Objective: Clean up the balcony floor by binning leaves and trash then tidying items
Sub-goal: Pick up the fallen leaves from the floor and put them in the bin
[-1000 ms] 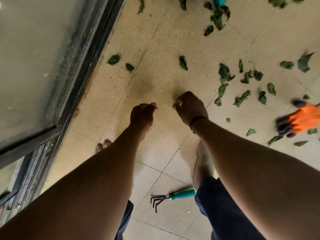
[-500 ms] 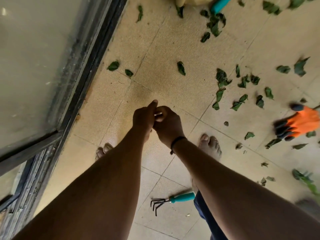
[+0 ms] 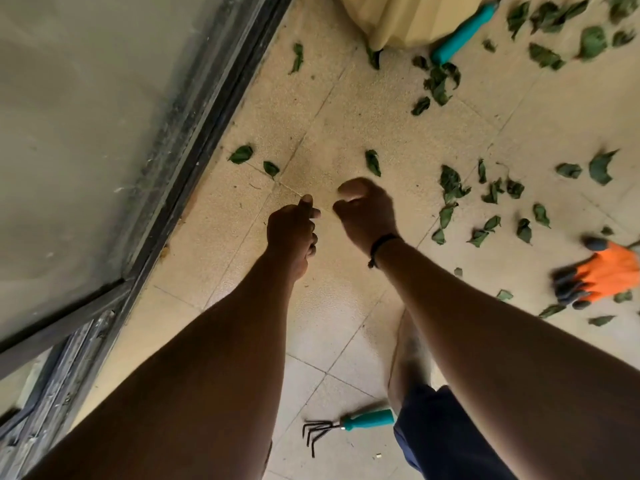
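Green leaves lie scattered over the beige tiled floor; the nearest single leaf [image 3: 373,162] is just beyond my hands, and a looser cluster of leaves [image 3: 450,188] spreads to the right. My left hand [image 3: 292,230] is a closed fist with the thumb up, gripping the gathered leaves, which stay hidden inside it. A short gap separates it from my right hand [image 3: 367,213], which hovers above the floor with loosely curled fingers and nothing in them. A pale yellow bag [image 3: 408,19] sits at the top edge.
A dark sliding-door frame [image 3: 194,150] runs along the left. A teal-handled tool [image 3: 464,32] lies beside the bag. An orange and grey glove [image 3: 602,275] lies at the right edge. A small teal hand rake [image 3: 349,426] rests near my bare foot [image 3: 408,362].
My right hand pinched a leaf off the floor, brought it to my left fist, and has now pulled away empty. The view has tilted up, showing the yellow bag.
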